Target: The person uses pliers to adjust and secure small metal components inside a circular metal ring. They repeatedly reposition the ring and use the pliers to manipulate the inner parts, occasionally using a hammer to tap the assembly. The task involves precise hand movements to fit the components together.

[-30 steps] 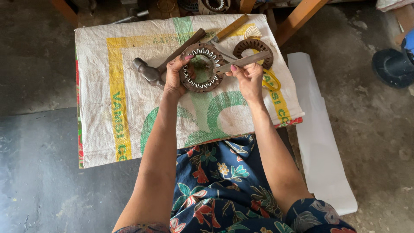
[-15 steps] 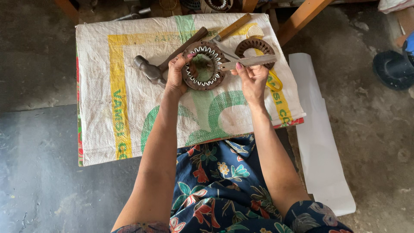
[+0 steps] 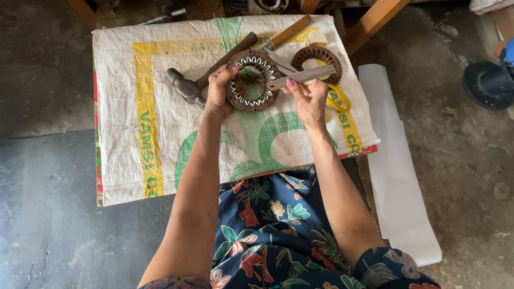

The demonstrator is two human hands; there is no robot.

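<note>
My left hand (image 3: 217, 92) grips the left rim of a rusty brown toothed ring (image 3: 251, 81) with white inner slots, held above a woven sack (image 3: 160, 112) spread over a small table. My right hand (image 3: 308, 96) pinches a flat grey metal strip (image 3: 302, 76) whose left tip points at the ring's right edge. A hammer (image 3: 184, 86) with a wooden handle lies on the sack just left of my left hand. A second rusty ring (image 3: 316, 56) rests on the sack behind the strip.
A yellow-handled tool (image 3: 289, 32) and a yellow band (image 3: 338, 99) lie on the sack. A white sheet (image 3: 396, 171) lies on the concrete floor to the right. A dark round object (image 3: 487, 83) sits far right. Wooden legs (image 3: 375, 21) stand behind the table.
My right hand has shifted the metal strip slightly, its tip now closer to the ring's right edge. The left hand still holds the ring in much the same place.
</note>
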